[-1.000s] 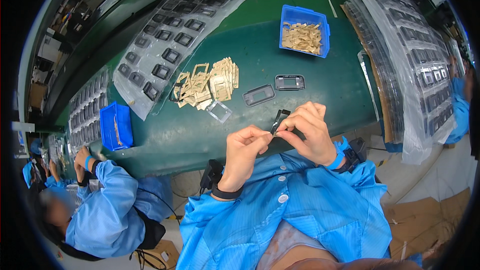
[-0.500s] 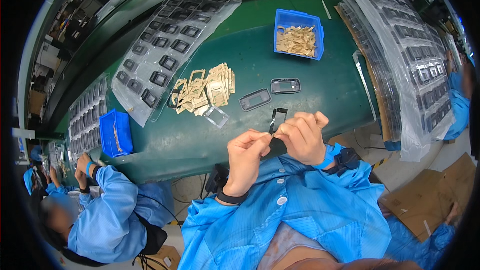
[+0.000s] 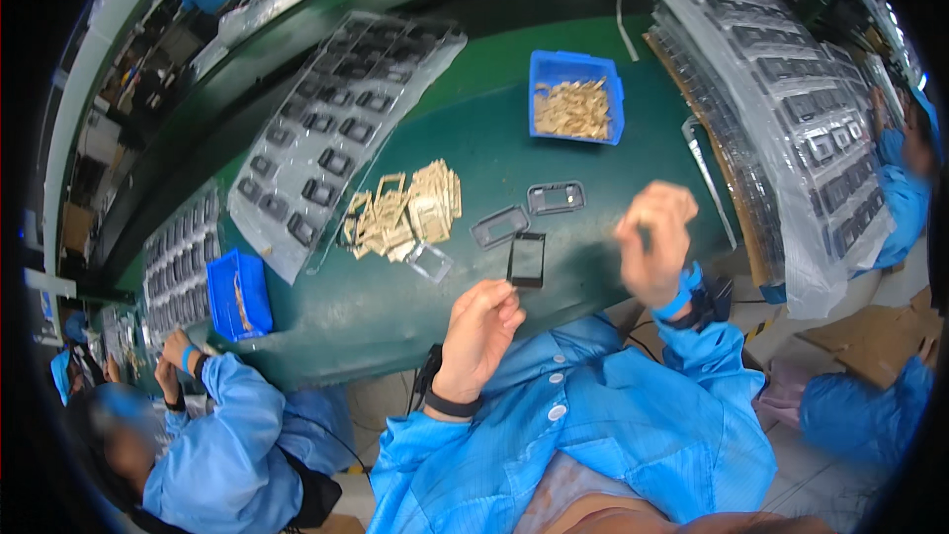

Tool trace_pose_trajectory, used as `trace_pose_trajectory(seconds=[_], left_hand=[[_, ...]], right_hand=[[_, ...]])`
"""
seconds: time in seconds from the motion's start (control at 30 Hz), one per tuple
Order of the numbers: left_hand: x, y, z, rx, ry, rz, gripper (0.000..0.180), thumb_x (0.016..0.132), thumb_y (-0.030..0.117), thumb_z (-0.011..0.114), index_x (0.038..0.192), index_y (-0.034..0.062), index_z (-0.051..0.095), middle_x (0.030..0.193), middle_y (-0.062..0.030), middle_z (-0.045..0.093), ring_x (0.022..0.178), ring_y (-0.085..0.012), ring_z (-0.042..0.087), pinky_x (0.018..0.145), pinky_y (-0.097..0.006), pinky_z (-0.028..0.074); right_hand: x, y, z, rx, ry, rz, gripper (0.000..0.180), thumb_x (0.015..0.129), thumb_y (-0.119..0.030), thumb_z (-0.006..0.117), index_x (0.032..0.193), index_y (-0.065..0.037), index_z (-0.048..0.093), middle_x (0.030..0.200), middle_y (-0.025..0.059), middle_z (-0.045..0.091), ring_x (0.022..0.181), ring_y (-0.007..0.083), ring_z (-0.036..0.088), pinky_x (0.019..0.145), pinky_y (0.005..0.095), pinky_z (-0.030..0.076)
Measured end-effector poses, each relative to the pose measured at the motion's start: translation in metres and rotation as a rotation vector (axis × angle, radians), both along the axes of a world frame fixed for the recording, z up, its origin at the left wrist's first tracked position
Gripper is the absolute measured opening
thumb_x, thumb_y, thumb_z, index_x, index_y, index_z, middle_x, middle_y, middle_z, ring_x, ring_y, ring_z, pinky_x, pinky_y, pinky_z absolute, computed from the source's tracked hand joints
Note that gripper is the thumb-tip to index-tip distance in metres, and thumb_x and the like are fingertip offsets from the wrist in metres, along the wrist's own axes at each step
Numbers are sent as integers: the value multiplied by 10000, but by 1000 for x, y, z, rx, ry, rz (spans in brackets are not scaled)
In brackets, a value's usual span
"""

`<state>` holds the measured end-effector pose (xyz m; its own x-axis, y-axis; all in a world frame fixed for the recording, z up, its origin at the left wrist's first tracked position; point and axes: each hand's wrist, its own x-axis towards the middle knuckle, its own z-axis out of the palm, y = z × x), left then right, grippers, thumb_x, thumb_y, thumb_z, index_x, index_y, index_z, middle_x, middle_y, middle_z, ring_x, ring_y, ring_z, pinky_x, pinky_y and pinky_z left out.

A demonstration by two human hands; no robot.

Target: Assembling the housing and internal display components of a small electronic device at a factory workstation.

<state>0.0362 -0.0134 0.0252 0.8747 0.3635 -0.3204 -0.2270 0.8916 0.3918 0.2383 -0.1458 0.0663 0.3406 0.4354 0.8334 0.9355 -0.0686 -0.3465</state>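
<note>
Left hand (image 3: 481, 326) has a black frame (image 3: 529, 283) pinched by one corner, probably keeping the rest untouched. Right hand (image 3: 654, 242): too blurry to tell its grip, tbh.

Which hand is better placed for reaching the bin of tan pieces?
Probably the right hand: nearer the bin and, though blurred, apparently free; the left hand holds a black frame.

a head-worn fisheye looks down and forward, upright, from above the jacket (image 3: 514, 435), near the left hand (image 3: 477, 333) and right hand (image 3: 657, 242), with the bench (image 3: 474, 129) spreading beyond and straight edges bending toward its dark rim.
</note>
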Motion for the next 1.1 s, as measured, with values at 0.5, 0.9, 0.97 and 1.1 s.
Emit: trace_pose_trajectory(seconds=[0.5, 0.9, 0.97, 1.1], left_hand=[[-7, 51, 61, 2676, -320, 81, 428, 678, 155, 645, 1098, 130, 723, 929, 14, 605, 746, -176, 529, 627, -318, 402], [6, 72, 66, 2787, -634, -330, 534, 851, 259, 563, 1353, 88, 623, 1117, -109, 631, 901, -288, 616, 759, -416, 496], [15, 72, 74, 2781, -666, -387, 537, 858, 266, 560, 1360, 85, 617, 1120, -112, 628, 901, -292, 614, 757, -417, 494], [21, 75, 83, 2750, -742, -460, 563, 855, 283, 572, 1374, 66, 600, 1131, -124, 621, 914, -305, 610, 760, -425, 492]], right_hand=[[115, 60, 15, -286, -388, -45, 116, 849, -68, 667, 958, -95, 638, 751, 71, 656, 782, 283, 650, 758, 405, 515], [137, 118, -19, -446, -268, -197, 182, 771, -206, 700, 883, -84, 625, 690, 89, 650, 667, 303, 691, 546, 429, 507], [147, 106, -16, -257, -331, -139, 184, 792, -210, 704, 881, -72, 620, 727, 90, 652, 751, 297, 687, 628, 417, 525], [143, 100, -4, -670, -85, -152, 231, 765, -135, 700, 941, -88, 559, 821, 88, 653, 816, 299, 685, 601, 456, 518]])
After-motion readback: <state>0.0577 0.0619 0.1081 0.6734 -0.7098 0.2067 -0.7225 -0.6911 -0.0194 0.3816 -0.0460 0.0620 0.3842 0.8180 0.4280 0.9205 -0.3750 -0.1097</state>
